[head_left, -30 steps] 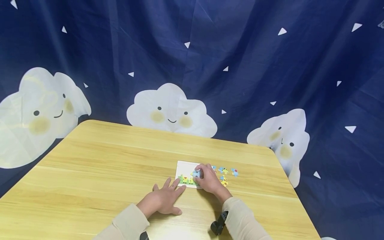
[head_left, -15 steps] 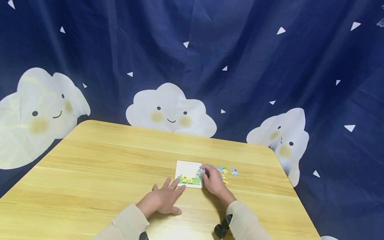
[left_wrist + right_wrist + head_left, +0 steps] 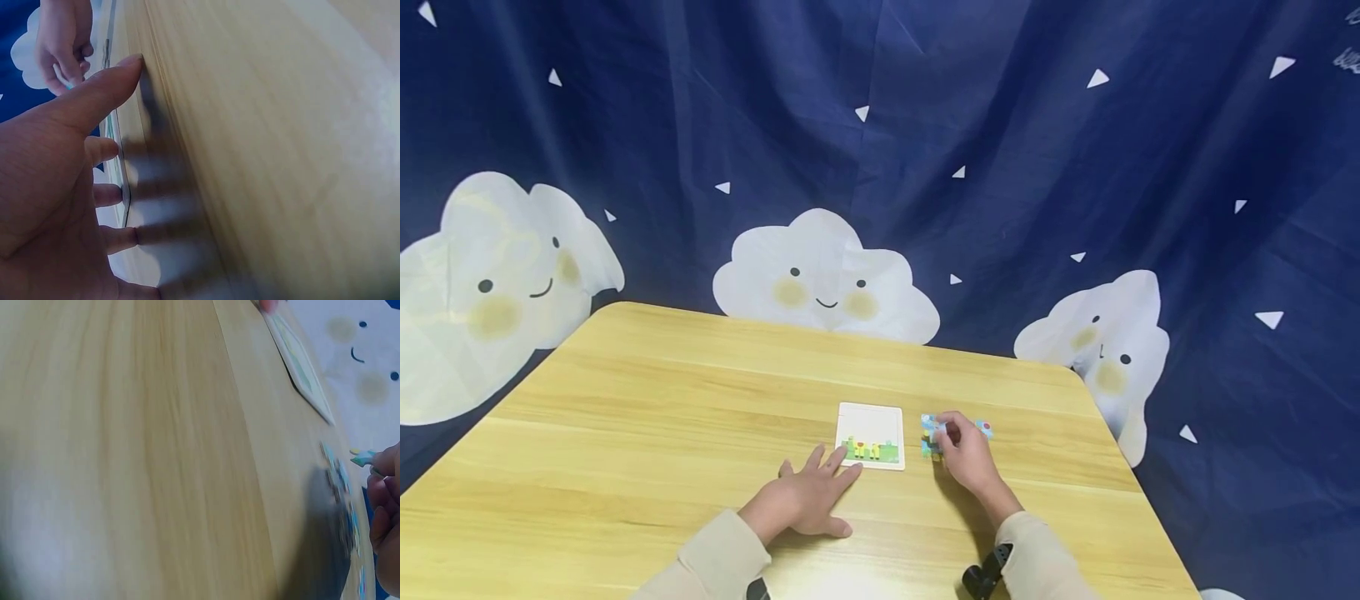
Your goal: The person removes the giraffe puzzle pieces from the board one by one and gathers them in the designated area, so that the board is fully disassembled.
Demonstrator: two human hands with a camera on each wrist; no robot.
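My left hand (image 3: 811, 493) lies spread on the table, its fingertips at the lower left corner of a white puzzle tray (image 3: 871, 415). Along the tray's bottom run fitted puzzle pieces (image 3: 887, 452) with green ground and yellow figures; above them the white base shows. To the tray's right, my right hand (image 3: 970, 457) pinches a puzzle piece (image 3: 362, 459) between thumb and finger. In the right wrist view that piece is raised above the loose puzzle pieces (image 3: 337, 472) on the table. In the head view the hand partly hides these pieces.
The wooden table (image 3: 700, 392) extends on all sides of the tray. Behind it hangs a dark blue curtain (image 3: 790, 108) with smiling clouds and white triangles. A black wrist camera (image 3: 987, 573) sits at the right sleeve.
My right hand has moved right, from over the tray to the loose pieces, taking the pinched puzzle piece off the tray. The left hand has stayed in place.
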